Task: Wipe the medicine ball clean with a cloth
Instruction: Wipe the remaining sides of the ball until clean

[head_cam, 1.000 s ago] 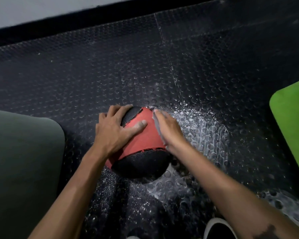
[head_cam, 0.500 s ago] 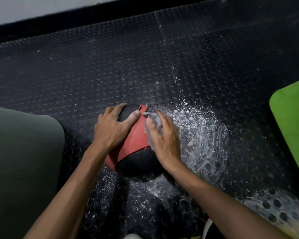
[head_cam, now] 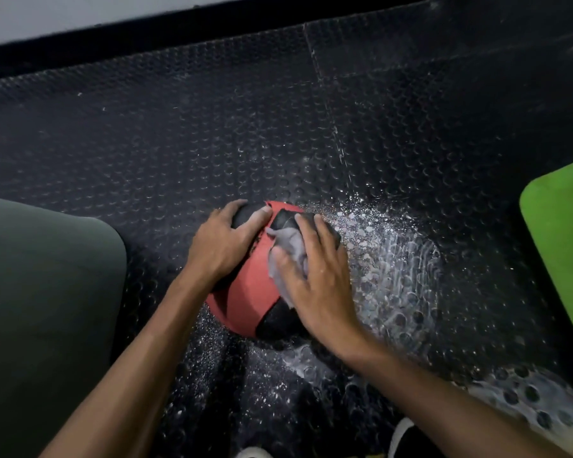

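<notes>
The red-and-black medicine ball [head_cam: 242, 299] sits on the studded rubber floor [head_cam: 179, 153]. The left hand [head_cam: 224, 241] lies spread flat on it as a brace; the right hand [head_cam: 318, 276] presses a grey cloth [head_cam: 290, 249] flat against its top. Best to press firmly in overlapping strokes, turning the ball between passes.

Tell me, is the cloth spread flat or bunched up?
Bunched up: the grey cloth shows folds and lumps under the right hand, which presses it on the medicine ball.
</notes>
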